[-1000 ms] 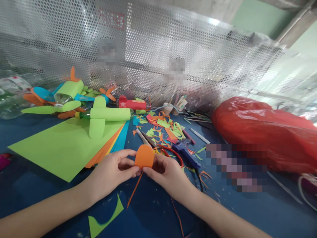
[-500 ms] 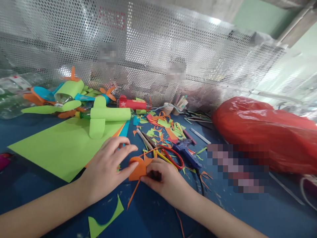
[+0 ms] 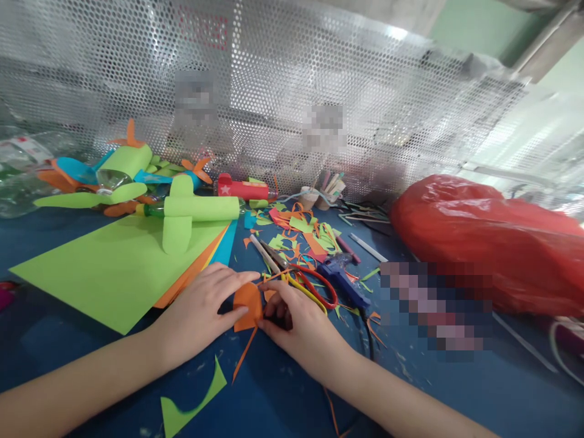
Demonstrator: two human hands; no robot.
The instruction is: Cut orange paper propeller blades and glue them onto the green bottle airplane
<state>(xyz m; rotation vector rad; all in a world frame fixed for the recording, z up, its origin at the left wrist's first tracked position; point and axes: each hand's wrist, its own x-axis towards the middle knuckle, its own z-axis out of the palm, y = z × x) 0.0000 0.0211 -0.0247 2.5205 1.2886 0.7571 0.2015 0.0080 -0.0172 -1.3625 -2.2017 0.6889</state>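
Note:
A rounded orange paper cutout (image 3: 247, 304) is between my two hands, just above the blue table. My left hand (image 3: 201, 310) is closed on its left side, the thumb on its face and the fingers along the top. On the right edge, my right hand (image 3: 296, 316) holds it with thumb and index finger, the other fingers curled. A thin orange strip (image 3: 243, 359) trails below the cutout. Right behind my right hand lie scissors (image 3: 314, 286) with red and yellow handles. A curved green paper scrap (image 3: 194, 398) lies in front of my left hand.
A blue glue gun (image 3: 344, 281) with a black cord lies right of the scissors. Green paper sheets (image 3: 109, 274) and a green bottle plane (image 3: 201, 208) are at the left. Colored scraps (image 3: 301, 225) cover the middle back. A red plastic bag (image 3: 483, 243) sits at the right.
My left fingers have come down onto the top of the orange cutout. The cutout has shifted slightly left, and my right index finger has straightened along its edge.

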